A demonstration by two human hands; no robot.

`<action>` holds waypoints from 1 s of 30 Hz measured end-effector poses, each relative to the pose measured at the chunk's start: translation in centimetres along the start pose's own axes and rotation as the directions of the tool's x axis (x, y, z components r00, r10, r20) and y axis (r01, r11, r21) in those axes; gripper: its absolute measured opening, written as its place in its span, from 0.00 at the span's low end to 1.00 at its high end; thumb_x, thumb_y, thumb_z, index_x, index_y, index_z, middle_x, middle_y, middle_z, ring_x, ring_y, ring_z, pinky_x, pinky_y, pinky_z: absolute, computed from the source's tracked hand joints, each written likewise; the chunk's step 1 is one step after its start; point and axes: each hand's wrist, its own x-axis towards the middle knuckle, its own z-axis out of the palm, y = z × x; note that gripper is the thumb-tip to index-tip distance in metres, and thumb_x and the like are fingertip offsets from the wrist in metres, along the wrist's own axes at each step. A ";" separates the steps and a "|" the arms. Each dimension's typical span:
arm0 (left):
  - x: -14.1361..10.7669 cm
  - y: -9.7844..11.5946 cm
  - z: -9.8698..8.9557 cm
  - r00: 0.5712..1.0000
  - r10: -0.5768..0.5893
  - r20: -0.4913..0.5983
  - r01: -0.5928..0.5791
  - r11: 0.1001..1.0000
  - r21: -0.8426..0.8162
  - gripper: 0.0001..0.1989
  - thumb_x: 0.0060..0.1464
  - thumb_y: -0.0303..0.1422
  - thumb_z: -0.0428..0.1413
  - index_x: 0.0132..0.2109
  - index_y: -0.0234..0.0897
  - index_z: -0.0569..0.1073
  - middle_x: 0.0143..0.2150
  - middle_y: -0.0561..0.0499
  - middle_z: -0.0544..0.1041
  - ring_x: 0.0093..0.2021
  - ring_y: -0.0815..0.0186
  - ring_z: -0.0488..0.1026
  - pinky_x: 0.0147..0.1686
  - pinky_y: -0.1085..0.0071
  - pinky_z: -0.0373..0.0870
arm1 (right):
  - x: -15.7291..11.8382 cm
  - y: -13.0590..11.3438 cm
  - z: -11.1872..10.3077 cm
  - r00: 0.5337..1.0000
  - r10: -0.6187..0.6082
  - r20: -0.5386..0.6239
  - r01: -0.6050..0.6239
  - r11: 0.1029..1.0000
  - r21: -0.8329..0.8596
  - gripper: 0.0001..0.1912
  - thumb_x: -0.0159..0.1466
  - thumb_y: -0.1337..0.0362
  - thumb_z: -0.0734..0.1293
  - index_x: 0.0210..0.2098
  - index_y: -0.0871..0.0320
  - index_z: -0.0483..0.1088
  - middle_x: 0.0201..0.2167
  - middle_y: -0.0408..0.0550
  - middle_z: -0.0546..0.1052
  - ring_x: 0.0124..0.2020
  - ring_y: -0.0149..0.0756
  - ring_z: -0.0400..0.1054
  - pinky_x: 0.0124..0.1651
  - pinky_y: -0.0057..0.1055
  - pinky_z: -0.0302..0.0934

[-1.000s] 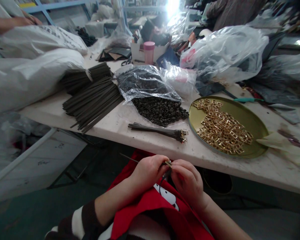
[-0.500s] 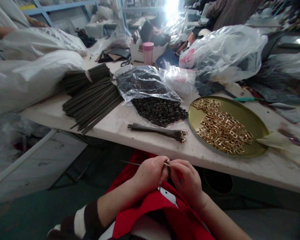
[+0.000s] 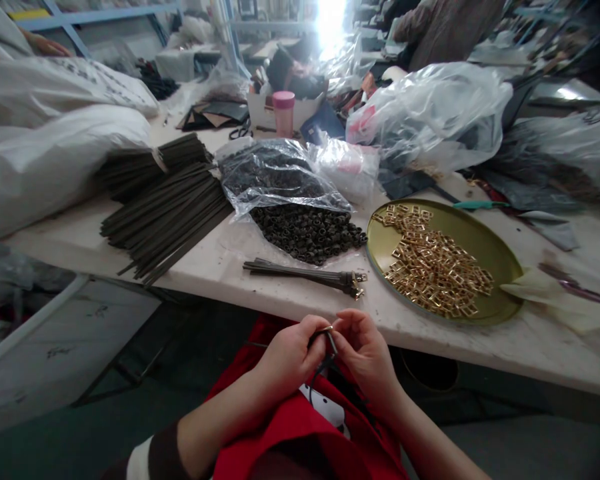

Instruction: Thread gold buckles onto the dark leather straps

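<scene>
Over my lap, my left hand (image 3: 296,350) pinches a dark strap (image 3: 331,341) with a small gold buckle (image 3: 325,329) at its bend. My right hand (image 3: 363,350) meets it from the other side, its thumb and a finger closed on the strap beside the buckle. Beyond my hands, a few dark straps with gold buckles (image 3: 300,275) lie near the table edge. Small dark loops (image 3: 310,233) spill from a clear plastic bag (image 3: 280,170). Many gold buckles (image 3: 437,267) lie on a round golden tray (image 3: 500,257) to the right. Loose dark straps (image 3: 165,207) are fanned out at the left.
White sacks (image 3: 55,140) fill the left side. A pink-lidded cup (image 3: 283,113), scissors (image 3: 241,129) and a large plastic bag (image 3: 430,113) stand or lie farther back. A green-handled tool (image 3: 480,205) is behind the tray. Two other people are partly visible at the back.
The view has shifted slightly, moving the table items left and down. My right fingers have lifted and spread somewhat; the strap now shows bent between my hands.
</scene>
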 end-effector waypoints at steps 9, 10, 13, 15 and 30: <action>3.5 0.8 -1.7 0.995 -0.086 0.044 0.091 0.988 -0.128 0.09 0.55 0.30 0.44 0.37 0.34 0.68 0.33 0.52 0.73 0.34 0.68 0.68 0.35 0.75 0.62 | 5.2 -1.2 -7.8 0.955 -0.280 -0.098 0.137 0.709 -0.692 0.09 0.60 0.59 0.61 0.37 0.57 0.65 0.30 0.46 0.71 0.32 0.35 0.66 0.37 0.32 0.61; 3.7 0.7 -1.7 0.995 -0.088 0.045 0.093 0.988 -0.126 0.09 0.54 0.30 0.44 0.37 0.34 0.68 0.33 0.52 0.72 0.33 0.68 0.67 0.35 0.75 0.62 | 6.1 -1.2 -9.2 0.944 -0.305 -0.123 0.108 0.641 -0.760 0.08 0.60 0.60 0.61 0.36 0.57 0.65 0.30 0.47 0.71 0.32 0.35 0.66 0.37 0.32 0.61; 4.1 0.5 -1.5 0.994 -0.091 0.057 0.098 0.987 -0.131 0.09 0.54 0.30 0.43 0.37 0.34 0.68 0.30 0.53 0.71 0.32 0.68 0.66 0.34 0.75 0.61 | 8.9 -1.2 -12.1 0.948 -0.299 -0.111 0.021 0.404 -0.915 0.08 0.61 0.62 0.59 0.35 0.59 0.67 0.33 0.50 0.71 0.33 0.37 0.66 0.37 0.32 0.59; 4.1 0.4 -1.3 0.994 -0.092 0.057 0.098 0.986 -0.131 0.09 0.54 0.30 0.43 0.36 0.34 0.67 0.30 0.53 0.70 0.31 0.68 0.66 0.33 0.75 0.61 | 10.6 -1.3 -13.0 0.974 -0.223 -0.044 0.011 0.241 -0.971 0.09 0.61 0.64 0.58 0.36 0.59 0.68 0.35 0.51 0.71 0.35 0.37 0.66 0.37 0.31 0.58; 1.8 0.4 -1.4 0.997 -0.081 0.005 0.081 0.987 -0.136 0.10 0.54 0.31 0.43 0.37 0.34 0.68 0.32 0.51 0.72 0.34 0.66 0.67 0.36 0.74 0.62 | 11.1 -4.0 -10.8 0.972 -0.183 0.145 0.146 -0.008 -0.989 0.12 0.63 0.63 0.56 0.36 0.59 0.70 0.34 0.51 0.73 0.36 0.37 0.67 0.38 0.30 0.56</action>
